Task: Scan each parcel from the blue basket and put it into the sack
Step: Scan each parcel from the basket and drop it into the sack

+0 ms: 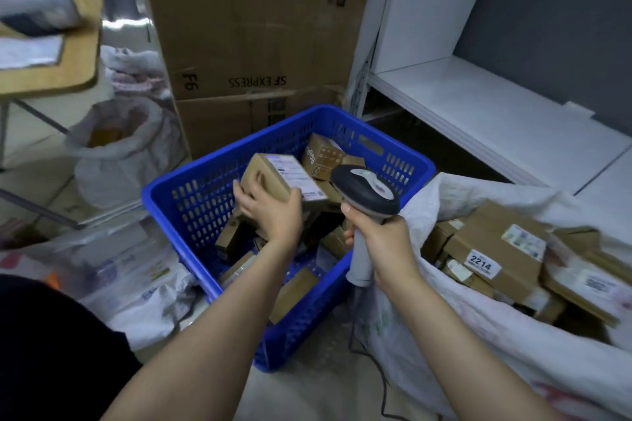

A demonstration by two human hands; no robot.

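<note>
Left hand (pixel 270 212) is up over the blue basket (pixel 178 181) with a small cardboard parcel (pixel 273 178). Its fingers (pixel 240 195) wrap the near left edge and the thumb clamps the right, so the box is pinched between them, clear of the pile below. The white shipping label faces up and tilts toward the scanner.

Right hand (pixel 383 243) has the barcode scanner (pixel 366 188) by its grey handle, fingers curled tight around it and the forefinger up near the neck. The dark head sits just beside the parcel's label end (I can't tell whether they touch). A black cable (pixel 383 383) trails across the floor below.

More brown parcels lie jumbled in the basket, some on end. To the right the white woven sack (pixel 478 335) gapes open, touching the basket's corner and holding flat cartons, with one labelled 2214 (pixel 484 261) on top.

Behind the basket stand stacked SF Express cartons (pixel 253 27), with a white shelf (pixel 478 106) to the right. A second white sack (pixel 116 154) stands at the left, below a wooden surface (pixel 78 55).
</note>
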